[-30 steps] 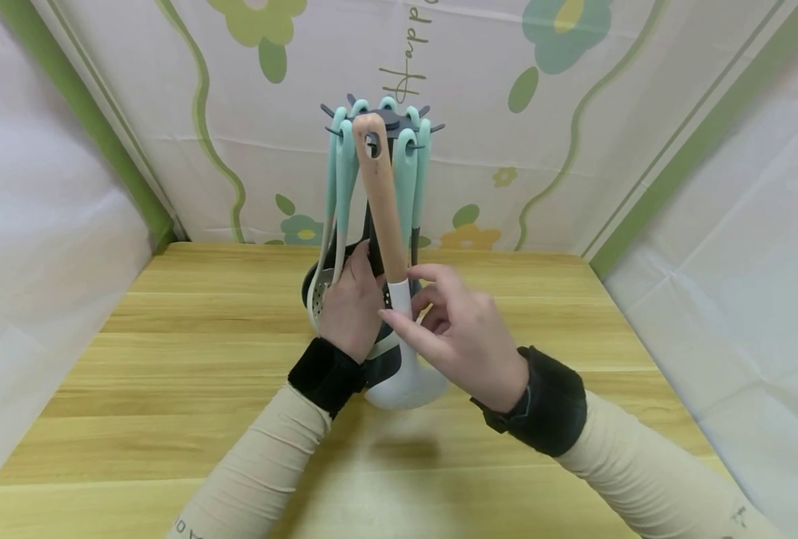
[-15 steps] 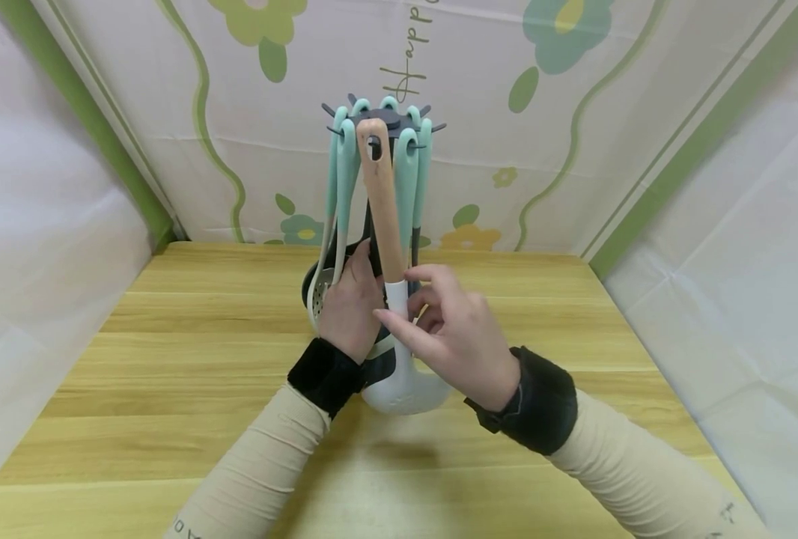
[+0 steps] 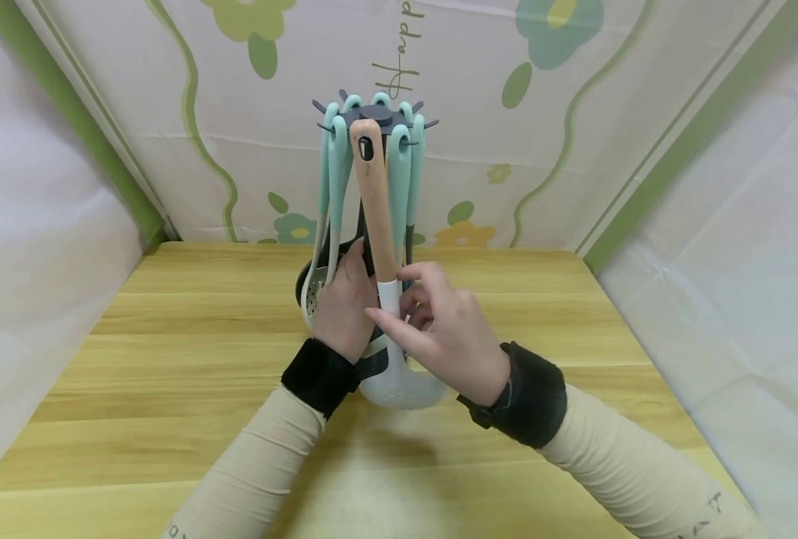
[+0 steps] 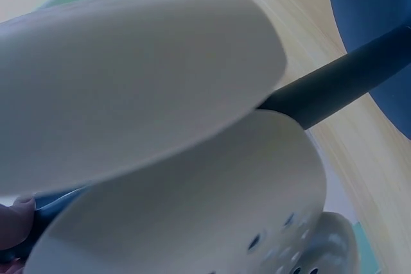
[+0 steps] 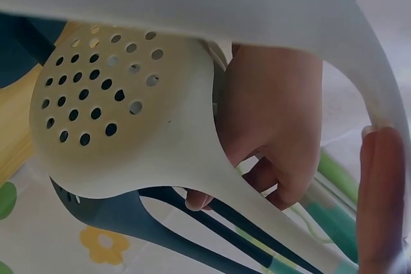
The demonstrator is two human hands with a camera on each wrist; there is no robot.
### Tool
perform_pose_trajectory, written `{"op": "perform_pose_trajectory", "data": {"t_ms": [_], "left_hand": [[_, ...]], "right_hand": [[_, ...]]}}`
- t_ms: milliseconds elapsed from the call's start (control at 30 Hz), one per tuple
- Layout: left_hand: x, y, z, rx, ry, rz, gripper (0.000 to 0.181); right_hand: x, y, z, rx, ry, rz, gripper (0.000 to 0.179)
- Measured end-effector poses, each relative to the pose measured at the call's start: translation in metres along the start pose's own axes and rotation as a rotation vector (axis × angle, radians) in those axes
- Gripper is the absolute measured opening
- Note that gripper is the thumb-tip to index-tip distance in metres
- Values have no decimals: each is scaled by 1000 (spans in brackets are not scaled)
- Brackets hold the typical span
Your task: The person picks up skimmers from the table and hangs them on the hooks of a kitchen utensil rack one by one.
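My left hand (image 3: 346, 307) grips the dark post (image 4: 340, 85) of a utensil rack (image 3: 375, 114), under its grey hook ring. Between the thumb and fingers of my right hand (image 3: 448, 329) is the white neck of a ladle (image 3: 375, 202) with a wooden handle. The ladle is nearly upright, bowl low, at the rack's near side. Its handle hole is close to the ring, with something dark behind it. Mint-handled utensils hang around the post, among them a white skimmer (image 5: 96, 107) with round holes. The left fingers are partly hidden behind utensils.
The rack's dark round base (image 4: 379, 17) stands on a wooden table (image 3: 190, 389). A flower-printed cloth (image 3: 466, 172) closes off the back, and white cloth walls (image 3: 49, 247) rise at both sides. Hooks stick out around the ring.
The top of the ladle's handle has come slightly lower and nearer the hook ring, moved by my right hand. The left hand keeps its grip on the post. The head view has shifted slightly.
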State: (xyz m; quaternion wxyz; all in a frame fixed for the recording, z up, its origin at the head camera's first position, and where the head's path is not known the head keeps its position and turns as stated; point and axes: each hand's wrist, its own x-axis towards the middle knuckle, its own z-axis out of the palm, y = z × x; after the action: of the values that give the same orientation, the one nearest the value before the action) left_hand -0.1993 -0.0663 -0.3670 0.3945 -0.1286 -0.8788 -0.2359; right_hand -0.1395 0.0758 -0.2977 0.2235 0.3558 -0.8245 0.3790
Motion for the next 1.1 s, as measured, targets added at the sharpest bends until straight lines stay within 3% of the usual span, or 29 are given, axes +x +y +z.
{"op": "perform_pose_trajectory", "data": {"t_ms": [133, 300, 533, 767, 967, 1100], "left_hand": [[0, 0, 0, 2, -9, 3, 45], [0, 0, -4, -27, -63, -9, 46], [-1, -3, -9, -57, -130, 46, 58], [-8, -4, -12, -51, -119, 99, 65], [-13, -3, -15, 16, -83, 181, 63], [-15, -3, -21, 43, -84, 202, 60]], "right_hand": [[1, -1, 0, 28, -7, -6, 41], [1, 2, 1, 71, -14, -8, 40], [1, 2, 1, 89, -19, -6, 40], [1, 2, 2, 90, -22, 2, 41], [1, 3, 4, 103, -45, 21, 42], [2, 3, 4, 124, -59, 43, 44]]}}
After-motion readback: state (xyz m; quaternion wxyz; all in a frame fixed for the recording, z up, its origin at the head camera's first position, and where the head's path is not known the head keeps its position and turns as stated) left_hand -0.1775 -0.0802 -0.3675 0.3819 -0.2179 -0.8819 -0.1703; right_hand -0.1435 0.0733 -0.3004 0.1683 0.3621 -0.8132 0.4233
